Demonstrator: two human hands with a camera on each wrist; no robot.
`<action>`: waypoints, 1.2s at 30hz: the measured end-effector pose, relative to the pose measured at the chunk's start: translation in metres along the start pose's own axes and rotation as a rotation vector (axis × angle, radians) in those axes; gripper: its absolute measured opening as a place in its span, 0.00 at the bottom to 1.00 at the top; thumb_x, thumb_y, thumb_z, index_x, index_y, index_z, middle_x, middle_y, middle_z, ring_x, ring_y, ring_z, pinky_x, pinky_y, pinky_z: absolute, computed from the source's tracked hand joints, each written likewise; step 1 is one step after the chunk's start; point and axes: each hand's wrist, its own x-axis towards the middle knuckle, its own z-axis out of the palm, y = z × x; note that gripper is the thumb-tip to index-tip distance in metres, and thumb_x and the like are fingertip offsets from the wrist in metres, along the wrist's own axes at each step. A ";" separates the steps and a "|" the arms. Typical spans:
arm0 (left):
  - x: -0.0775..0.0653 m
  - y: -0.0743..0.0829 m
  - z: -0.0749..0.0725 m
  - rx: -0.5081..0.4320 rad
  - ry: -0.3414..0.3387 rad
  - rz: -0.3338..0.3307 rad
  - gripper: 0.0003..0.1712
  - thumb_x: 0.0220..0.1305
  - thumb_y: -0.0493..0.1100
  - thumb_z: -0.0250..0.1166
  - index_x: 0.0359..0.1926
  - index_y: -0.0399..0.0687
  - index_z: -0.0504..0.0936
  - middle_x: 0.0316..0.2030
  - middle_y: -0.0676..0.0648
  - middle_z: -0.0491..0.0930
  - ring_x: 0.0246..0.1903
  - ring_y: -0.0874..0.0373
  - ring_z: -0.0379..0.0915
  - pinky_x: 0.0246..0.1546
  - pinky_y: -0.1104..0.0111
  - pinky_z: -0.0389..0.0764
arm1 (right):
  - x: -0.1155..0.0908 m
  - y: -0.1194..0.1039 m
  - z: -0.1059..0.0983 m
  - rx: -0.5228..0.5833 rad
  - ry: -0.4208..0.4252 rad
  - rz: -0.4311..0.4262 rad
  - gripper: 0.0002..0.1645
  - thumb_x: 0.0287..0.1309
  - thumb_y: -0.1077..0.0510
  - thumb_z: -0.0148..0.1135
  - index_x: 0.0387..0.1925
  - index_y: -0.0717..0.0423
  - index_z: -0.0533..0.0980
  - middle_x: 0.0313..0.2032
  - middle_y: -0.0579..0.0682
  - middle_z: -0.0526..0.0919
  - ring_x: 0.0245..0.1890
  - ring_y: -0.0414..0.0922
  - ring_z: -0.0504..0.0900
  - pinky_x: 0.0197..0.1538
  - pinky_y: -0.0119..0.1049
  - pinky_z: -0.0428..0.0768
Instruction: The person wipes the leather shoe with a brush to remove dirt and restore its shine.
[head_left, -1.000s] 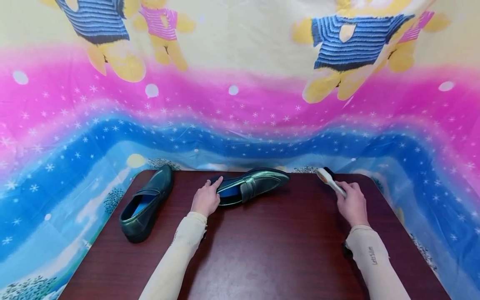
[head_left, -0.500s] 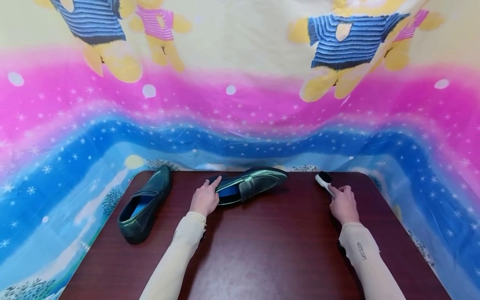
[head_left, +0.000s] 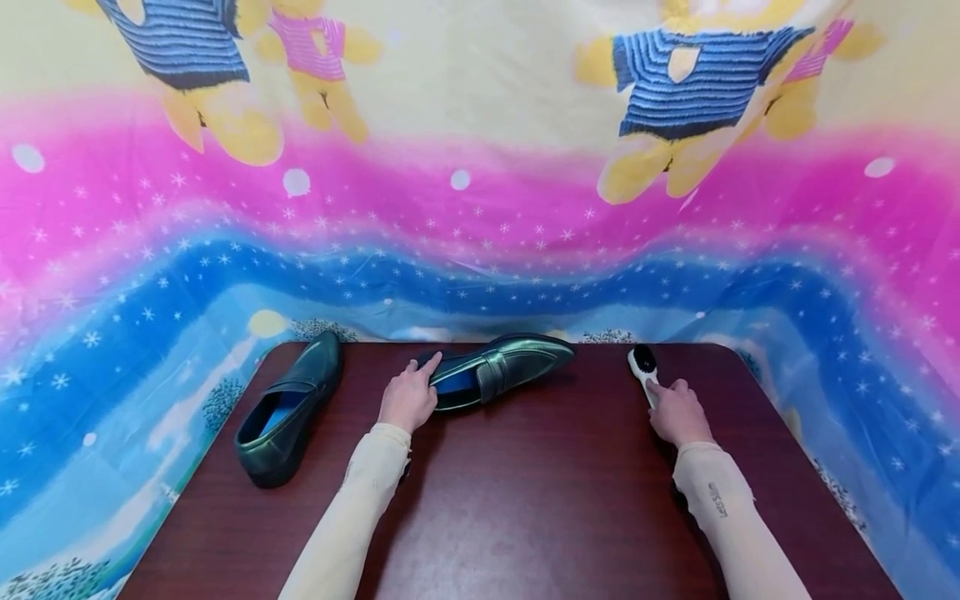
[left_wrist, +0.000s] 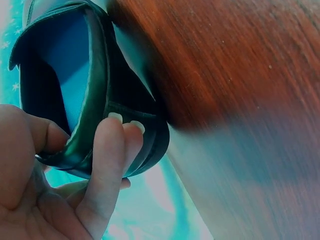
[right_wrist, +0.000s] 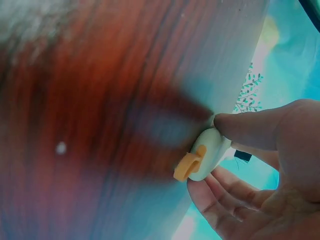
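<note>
My left hand (head_left: pixel 408 402) grips the heel of a dark green leather loafer (head_left: pixel 521 372) near the far edge of the table. In the left wrist view the thumb goes inside over the heel rim, and the fingertips (left_wrist: pixel 114 120) press the outside; a blue insole (left_wrist: pixel 75 90) shows. My right hand (head_left: pixel 681 414) pinches a white-handled shoe brush (head_left: pixel 645 385) to the right of that shoe, apart from it. Its black bristles (head_left: pixel 644 360) face up in the head view. An orange loop (right_wrist: pixel 187 166) sticks out of the handle's end in the right wrist view.
A second loafer (head_left: pixel 288 412) stands on the left side of the brown wooden table (head_left: pixel 525 517), toe pointing away. A patterned cloth (head_left: pixel 480 242) with bears and snowflakes hangs right behind the table's far edge and along its sides.
My right hand has turned the brush so that its bristles come to face up, and has moved slightly left. The left hand and both loafers stay in place.
</note>
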 end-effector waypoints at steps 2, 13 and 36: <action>-0.001 -0.001 0.001 0.007 0.001 0.004 0.37 0.71 0.38 0.60 0.79 0.56 0.64 0.69 0.27 0.71 0.11 0.54 0.60 0.16 0.65 0.68 | -0.002 -0.001 0.000 -0.001 0.000 -0.002 0.35 0.68 0.63 0.61 0.73 0.67 0.65 0.52 0.79 0.66 0.45 0.69 0.72 0.44 0.61 0.75; -0.007 -0.012 -0.001 -0.137 -0.039 0.021 0.36 0.72 0.39 0.61 0.79 0.53 0.65 0.70 0.26 0.68 0.11 0.56 0.62 0.22 0.63 0.73 | -0.008 -0.023 0.013 -0.073 0.180 -0.060 0.30 0.66 0.58 0.64 0.67 0.64 0.74 0.57 0.74 0.72 0.55 0.69 0.70 0.49 0.66 0.73; -0.050 -0.027 -0.039 -0.078 -0.063 -0.004 0.24 0.75 0.41 0.53 0.66 0.37 0.79 0.39 0.37 0.86 0.30 0.49 0.82 0.45 0.52 0.85 | -0.015 -0.204 0.056 0.345 -0.198 -0.451 0.36 0.74 0.51 0.61 0.79 0.46 0.63 0.71 0.55 0.72 0.67 0.52 0.77 0.69 0.53 0.74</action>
